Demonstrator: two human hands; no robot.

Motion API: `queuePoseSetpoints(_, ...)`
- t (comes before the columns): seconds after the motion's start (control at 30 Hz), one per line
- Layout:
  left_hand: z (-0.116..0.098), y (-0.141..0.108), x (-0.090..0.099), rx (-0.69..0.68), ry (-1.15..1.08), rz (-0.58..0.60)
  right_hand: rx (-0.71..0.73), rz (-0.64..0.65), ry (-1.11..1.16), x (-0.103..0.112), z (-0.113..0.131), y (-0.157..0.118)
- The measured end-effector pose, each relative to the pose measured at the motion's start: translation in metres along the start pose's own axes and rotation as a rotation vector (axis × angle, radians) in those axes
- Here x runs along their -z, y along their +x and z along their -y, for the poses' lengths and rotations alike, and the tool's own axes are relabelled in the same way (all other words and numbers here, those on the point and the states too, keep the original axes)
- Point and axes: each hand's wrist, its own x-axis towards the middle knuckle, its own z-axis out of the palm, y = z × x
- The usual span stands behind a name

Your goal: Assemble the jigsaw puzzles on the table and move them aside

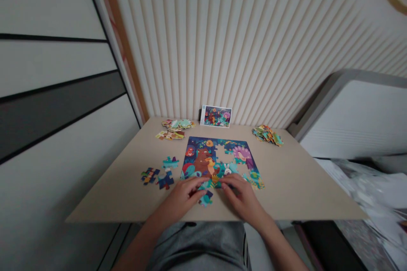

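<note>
A partly assembled jigsaw puzzle (219, 161) lies at the middle of the tan tabletop (286, 186), with gaps inside it. The left hand (182, 198) and right hand (242, 197) rest with fingertips on its near edge, unclenched; any held piece cannot be confirmed. A loose puzzle piece (206, 198) lies just near them, and piles of pieces (176, 129) stand far left.

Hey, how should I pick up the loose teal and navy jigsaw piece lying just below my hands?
Pinch the loose teal and navy jigsaw piece by its outer edges, probably coming from the near side with your left hand. It lies flat and thin on the tan tabletop, so its edges offer the best grip. The near side is open, while the partly built jigsaw puzzle crowds the far side.
</note>
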Motion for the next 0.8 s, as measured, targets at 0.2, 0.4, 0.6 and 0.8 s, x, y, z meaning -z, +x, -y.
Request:
queuePoseSetpoints(0.2,0.002,-0.002,-0.001,0.031,-0.034,0.028,-0.021,0.163,0.175,-0.026,0.027,0.000)
queuePoseSetpoints(0.4,0.005,-0.002,-0.003,-0.034,-0.004,0.028,-0.145,0.230,0.258,-0.024,0.026,-0.006)
queuePoseSetpoints(0.6,0.003,-0.001,-0.003,-0.099,0.117,-0.030,-0.203,0.141,0.226,0.000,0.004,-0.009)
queuePoseSetpoints(0.8,0.003,-0.001,-0.003,-0.141,0.228,0.011,-0.385,-0.187,0.247,0.062,-0.060,-0.001)
